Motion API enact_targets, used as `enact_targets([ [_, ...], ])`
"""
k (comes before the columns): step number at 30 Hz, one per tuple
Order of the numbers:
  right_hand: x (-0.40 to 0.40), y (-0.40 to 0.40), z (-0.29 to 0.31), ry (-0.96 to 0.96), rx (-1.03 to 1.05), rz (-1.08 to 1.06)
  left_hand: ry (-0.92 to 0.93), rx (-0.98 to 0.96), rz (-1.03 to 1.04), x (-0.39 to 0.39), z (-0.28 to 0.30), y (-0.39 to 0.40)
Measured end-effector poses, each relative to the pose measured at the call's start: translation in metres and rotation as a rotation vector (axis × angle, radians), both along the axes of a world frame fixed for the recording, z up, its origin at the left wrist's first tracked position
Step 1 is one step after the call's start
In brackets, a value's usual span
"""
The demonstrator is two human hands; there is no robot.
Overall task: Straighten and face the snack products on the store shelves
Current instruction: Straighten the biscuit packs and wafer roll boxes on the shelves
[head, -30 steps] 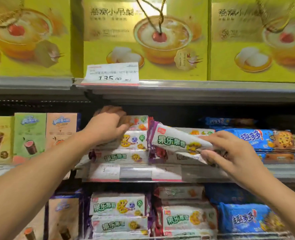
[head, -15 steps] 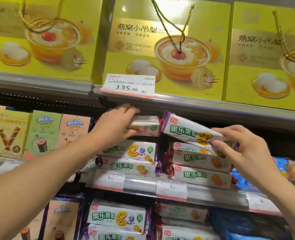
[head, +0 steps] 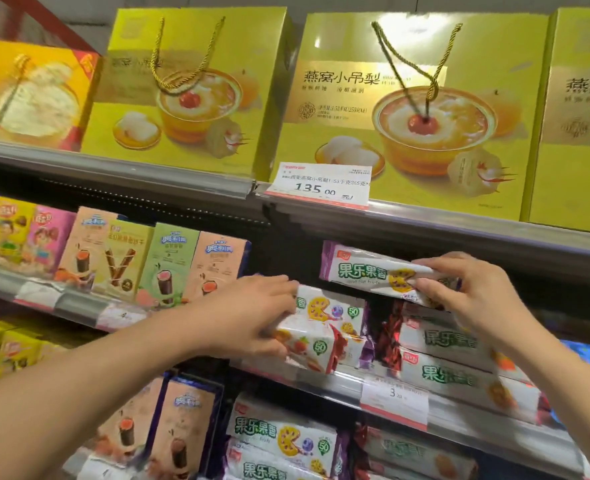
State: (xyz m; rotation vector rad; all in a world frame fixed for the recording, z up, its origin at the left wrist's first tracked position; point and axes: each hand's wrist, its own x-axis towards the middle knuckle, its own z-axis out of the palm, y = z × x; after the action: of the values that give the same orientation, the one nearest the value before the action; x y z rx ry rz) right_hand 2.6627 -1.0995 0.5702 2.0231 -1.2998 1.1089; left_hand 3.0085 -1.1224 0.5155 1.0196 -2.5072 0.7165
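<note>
On the middle shelf (head: pixel 324 381) lie stacks of white biscuit packs with green lettering. My right hand (head: pixel 466 292) grips a purple-ended pack (head: pixel 366 271) by its right end, level above the right stack (head: pixel 449 358). My left hand (head: pixel 252 315) holds a pack with a strawberry picture and a red end (head: pixel 316 346) at the front of the left stack; another pack (head: pixel 331 308) lies just above it.
Large yellow gift boxes (head: pixel 407 109) with cord handles fill the top shelf, with a price tag (head: pixel 319 183) in front. Upright wafer-roll boxes (head: pixel 163 265) stand left of the biscuit packs. More biscuit packs (head: pixel 279 438) lie on the shelf below.
My left hand dropped from the top of the left stack and drew a strawberry pack forward. The pack in my right hand is more level. The camera tilted up and left.
</note>
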Motion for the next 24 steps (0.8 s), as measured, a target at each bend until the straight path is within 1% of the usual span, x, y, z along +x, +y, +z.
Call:
enact_targets([
  [5,0.041,-0.046,0.007,0.030,0.070,-0.048,0.049,0.038,-0.010,-0.004,-0.026,-0.005],
  [7,0.053,-0.059,0.009,0.011,0.104,-0.077,0.070,0.037,-0.025,-0.004,-0.031,-0.006],
  [9,0.067,-0.065,0.008,-0.004,0.174,-0.077,0.093,0.048,-0.043,-0.002,-0.034,-0.008],
  [12,0.080,-0.074,0.004,0.056,0.322,-0.035,0.129,0.082,-0.068,0.001,-0.039,-0.012],
  [15,0.081,-0.076,0.006,0.032,0.435,-0.019,0.139,0.097,-0.089,0.002,-0.042,-0.016],
  [24,0.079,-0.078,0.013,0.070,0.468,-0.043,0.146,0.147,-0.087,-0.002,-0.037,-0.016],
])
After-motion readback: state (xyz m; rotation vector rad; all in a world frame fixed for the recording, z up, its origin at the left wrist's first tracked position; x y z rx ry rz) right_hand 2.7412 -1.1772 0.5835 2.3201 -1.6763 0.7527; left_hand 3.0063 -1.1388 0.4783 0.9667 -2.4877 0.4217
